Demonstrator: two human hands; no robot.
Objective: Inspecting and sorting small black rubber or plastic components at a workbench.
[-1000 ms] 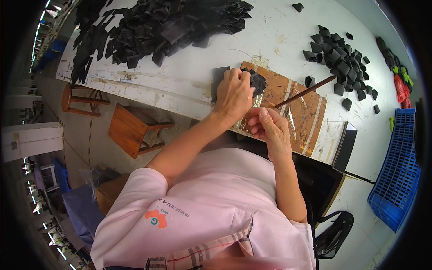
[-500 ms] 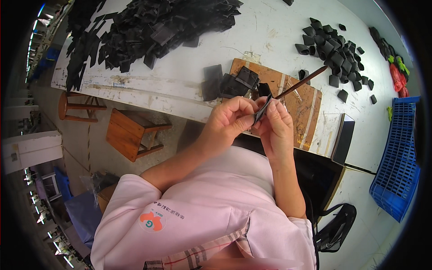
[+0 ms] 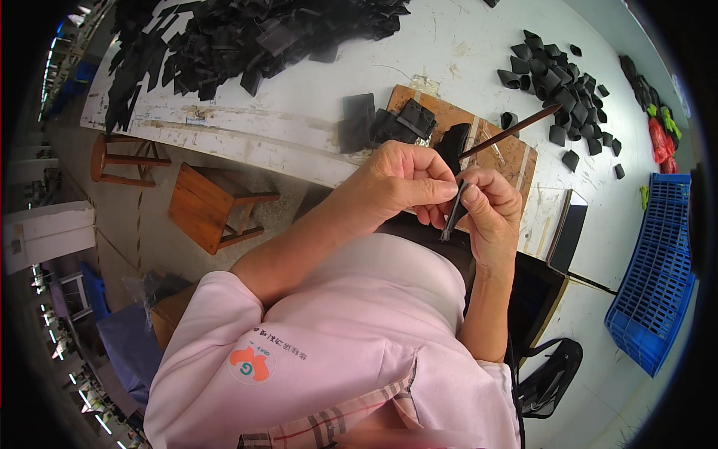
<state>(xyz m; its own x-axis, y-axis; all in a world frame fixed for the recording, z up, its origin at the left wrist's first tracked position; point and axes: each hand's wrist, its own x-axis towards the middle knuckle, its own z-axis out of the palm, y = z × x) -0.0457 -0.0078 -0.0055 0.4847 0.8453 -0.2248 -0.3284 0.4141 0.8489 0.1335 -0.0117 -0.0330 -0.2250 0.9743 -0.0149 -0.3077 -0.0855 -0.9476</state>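
Observation:
A small folded black piece of material [image 3: 453, 215] is held upright in front of my body, above the near edge of the table. My right hand [image 3: 490, 206] pinches it between thumb and bent fingers. My left hand [image 3: 415, 183] is closed in a pinch, its fingertips at the upper end of the same piece. A dark brown tapered stick [image 3: 512, 130] slants up and right just beyond my right hand; whether that hand holds its lower end is hidden. Behind the hands, several flat black pieces [image 3: 415, 116] lie on a brown board [image 3: 516, 161].
A large heap of flat black pieces [image 3: 277, 37] covers the table's far left. A pile of folded black pieces [image 3: 565, 90] lies far right. A dark-topped box [image 3: 567, 230] and a blue plastic crate [image 3: 649, 277] are at right, wooden stools [image 3: 206, 206] at left.
Both hands have shifted slightly right and the black piece now stands more upright. My left hand's fingers have moved toward its upper end. The stick's far tip has shifted right.

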